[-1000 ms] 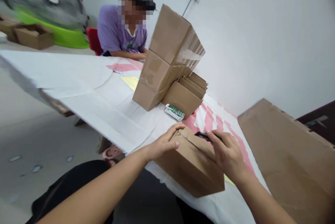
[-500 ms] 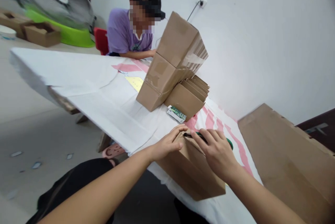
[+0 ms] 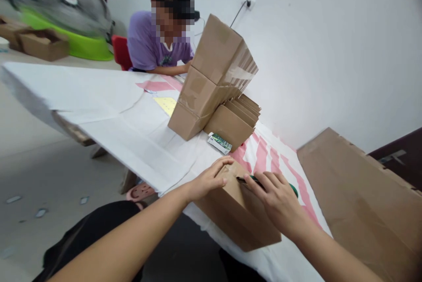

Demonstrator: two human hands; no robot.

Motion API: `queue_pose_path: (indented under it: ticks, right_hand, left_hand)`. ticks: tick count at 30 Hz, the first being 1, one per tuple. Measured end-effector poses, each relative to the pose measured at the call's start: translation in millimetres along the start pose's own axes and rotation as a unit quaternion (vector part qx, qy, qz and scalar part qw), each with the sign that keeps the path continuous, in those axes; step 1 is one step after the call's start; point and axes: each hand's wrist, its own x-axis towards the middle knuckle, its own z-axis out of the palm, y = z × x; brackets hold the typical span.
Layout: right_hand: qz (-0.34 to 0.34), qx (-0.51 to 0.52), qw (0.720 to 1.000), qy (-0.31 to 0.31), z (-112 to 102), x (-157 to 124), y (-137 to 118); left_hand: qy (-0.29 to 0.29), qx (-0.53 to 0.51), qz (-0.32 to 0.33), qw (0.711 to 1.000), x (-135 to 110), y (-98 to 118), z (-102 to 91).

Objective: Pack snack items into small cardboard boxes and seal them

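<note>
A brown cardboard box (image 3: 242,220) lies at the near edge of the white-covered table (image 3: 132,128). My left hand (image 3: 207,180) rests on the box's near-left top corner with its fingers curled over the edge. My right hand (image 3: 278,200) presses on the box top, its fingers closed round a green and black tape dispenser (image 3: 292,189) whose dark tip reaches toward my left fingers.
A tall pile of taped cardboard boxes (image 3: 214,75) stands mid-table, flat cartons (image 3: 235,119) leaning on it and a small green-white packet (image 3: 219,142) at its foot. Large flat cardboard (image 3: 359,194) leans at right. A person in a purple shirt (image 3: 148,45) sits opposite. A fan (image 3: 62,3) stands far left.
My right hand has slid left along the box top with the tape dispenser, closer to my left hand. My left hand has stayed on the corner.
</note>
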Motion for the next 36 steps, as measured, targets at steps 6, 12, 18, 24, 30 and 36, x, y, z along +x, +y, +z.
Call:
queue_pose_path:
  ticks: [6, 12, 18, 24, 30, 36]
  right_hand:
    - [0.035, 0.027, 0.999, -0.021, 5, -42, 7]
    - [0.166, 0.107, 0.980, -0.017, 40, -107, 16]
    - [0.313, 0.248, 0.914, -0.075, 83, -162, 0]
    - [0.342, 0.324, 0.856, -0.212, 123, -186, -31]
    - [0.307, 0.324, 0.877, -0.179, 122, -169, 6]
    - [0.270, 0.298, 0.914, 0.051, 66, -77, 45]
  left_hand:
    - [-0.008, -0.012, -0.016, 1.000, -1, 4, -0.1]
    - [-0.008, -0.026, -0.012, 1.000, 1, 5, -0.1]
    - [-0.004, -0.058, -0.016, 0.998, 2, -1, 1.1]
    - [-0.002, -0.062, -0.033, 0.998, -1, 3, 0.8]
    - [-0.008, -0.081, -0.053, 0.995, -2, 6, 1.4]
    - [-0.011, -0.082, -0.053, 0.995, -2, 6, 0.7]
